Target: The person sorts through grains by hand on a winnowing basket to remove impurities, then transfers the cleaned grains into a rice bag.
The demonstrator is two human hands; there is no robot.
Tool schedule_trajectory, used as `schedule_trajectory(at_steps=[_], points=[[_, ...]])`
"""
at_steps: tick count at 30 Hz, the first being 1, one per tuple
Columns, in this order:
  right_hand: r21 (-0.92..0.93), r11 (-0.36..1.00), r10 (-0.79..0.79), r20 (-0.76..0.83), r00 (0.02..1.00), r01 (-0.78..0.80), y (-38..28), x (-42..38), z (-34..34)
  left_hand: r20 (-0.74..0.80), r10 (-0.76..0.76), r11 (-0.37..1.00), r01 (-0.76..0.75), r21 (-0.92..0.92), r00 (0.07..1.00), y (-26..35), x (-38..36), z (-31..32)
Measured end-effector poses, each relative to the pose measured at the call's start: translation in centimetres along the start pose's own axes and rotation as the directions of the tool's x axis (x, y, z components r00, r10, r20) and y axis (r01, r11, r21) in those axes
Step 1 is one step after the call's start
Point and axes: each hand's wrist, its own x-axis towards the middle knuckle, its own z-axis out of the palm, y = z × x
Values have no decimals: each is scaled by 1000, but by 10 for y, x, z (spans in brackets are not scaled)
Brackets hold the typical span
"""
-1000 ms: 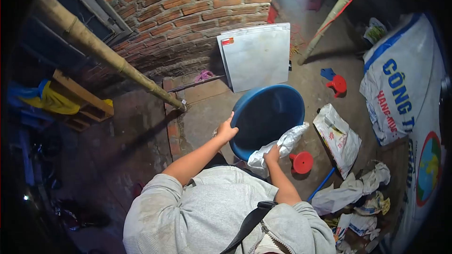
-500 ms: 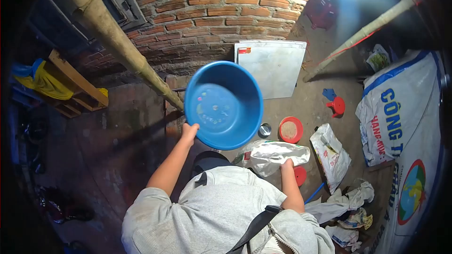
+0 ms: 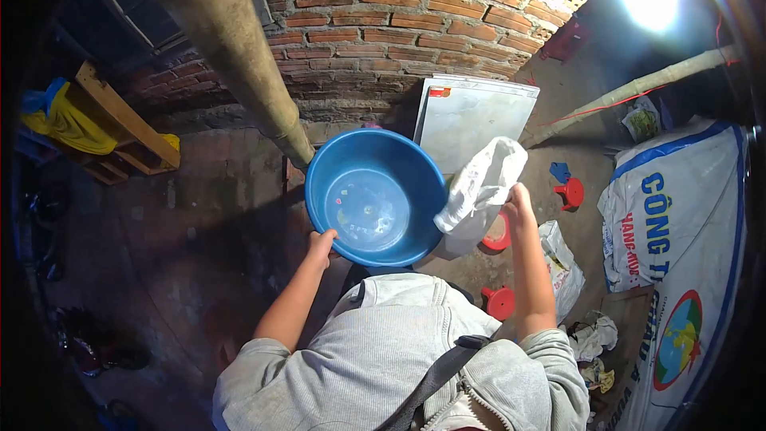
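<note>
Left hand: we see our left hand [image 3: 321,241] gripping the near rim of the round blue plastic basin [image 3: 375,196], fingers curled over its edge.
Right hand: our right hand [image 3: 519,203] is raised and closed on the white crinkled plastic bag [image 3: 481,187], pinching its upper side.
Basin: it is held up in the air in front of us, tilted so that its inside faces us; small coloured specks dot its bottom.
Bag: it hangs just beside the right rim of the basin, its lower end touching or overlapping that rim; we cannot tell which.
Behind: a red brick wall [image 3: 415,24] stands ahead, with a flat grey metal panel [image 3: 475,116] leaning against it.
Poles: a thick bamboo pole [image 3: 239,48] slants down at the left of the basin; a thinner bamboo pole [image 3: 638,88] slants at the right.
Floor: on the dirt floor [image 3: 199,215], small red plastic stools [image 3: 571,191] stand at the right, near a large white printed sack [image 3: 678,215].
</note>
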Motion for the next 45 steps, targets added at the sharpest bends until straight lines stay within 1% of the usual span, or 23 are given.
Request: schedule_trajectory(at_steps=[1,2,4,5,10,12,14,16,18,20,22,24,26,28,30,32,34,36,37,38,39,40,45], points=[[-12,1000,-1,-2,1000,1,-10,-61,28,29,0,1000,0,-8,1000,2,0,-2],[-53,939,-344,-76,936,341,-35,-106,107,32,-4,1000,5,-22,999,1,2,-4],[-93,951,-304,-129,944,294,-42,-93,122,35,-77,997,77,-11,996,-8,6,-8],[-100,937,-337,-14,941,334,-41,-95,122,53,-83,996,84,-13,995,-20,12,-13],[-155,943,-277,116,954,293,-34,-87,141,-59,-258,945,240,-221,964,-59,5,-32],[-221,946,-200,179,963,237,-31,-69,147,-25,-322,903,299,-309,947,-97,14,-55],[-229,951,-160,212,964,208,-36,-55,177,-91,-369,864,306,-399,925,-113,-3,-66],[-89,964,-234,169,957,251,-46,-56,229,-108,-425,812,325,-485,899,-124,-25,-80],[-46,955,-277,231,933,295,-51,-38,267,-174,-372,781,206,-589,912,-150,-34,-92],[-181,928,-250,345,905,325,-54,27,284,-246,-379,759,148,-634,892,-160,-51,-102],[-489,743,-284,387,877,456,-62,77,306,-344,-393,745,76,-662,853,-160,-69,-102],[-510,160,-670,573,473,845,-63,87,325,-356,-385,717,33,-696,851,-152,-87,-98],[-703,-179,-601,632,489,689,-69,52,325,-341,-385,600,-48,-798,857,-150,-91,-95],[-811,-285,-528,578,622,511,-38,83,304,-297,-364,599,-23,-801,882,-159,-84,-105],[-737,-235,-503,651,569,634,8,85,275,-262,-386,673,76,-736,885,-151,-80,-104],[-770,-197,-406,628,664,607,53,70,243,-281,-374,685,59,-726,884,-125,-83,-92],[-841,-117,-297,537,790,528,96,53,212,-258,-375,804,174,-568,891,-108,-77,-87],[-871,324,-133,346,929,371,132,25,183,-231,-353,859,216,-464,907,-92,-64,-75],[-800,581,105,255,961,148,127,-17,184,-199,-355,877,252,-409,913,-81,-60,-67],[-648,752,342,229,911,-119,115,-57,185,-166,-360,894,288,-343,918,-71,-56,-57],[-571,790,480,353,803,-221,123,-55,167,-165,-348,917,298,-265,923,-63,-50,-46],[-513,825,448,335,829,-238,123,-66,155,-152,-247,956,215,-199,957,-48,-52,-36],[-250,954,185,58,981,-165,117,-108,88,44,-194,980,192,45,980,-10,-22,14]])
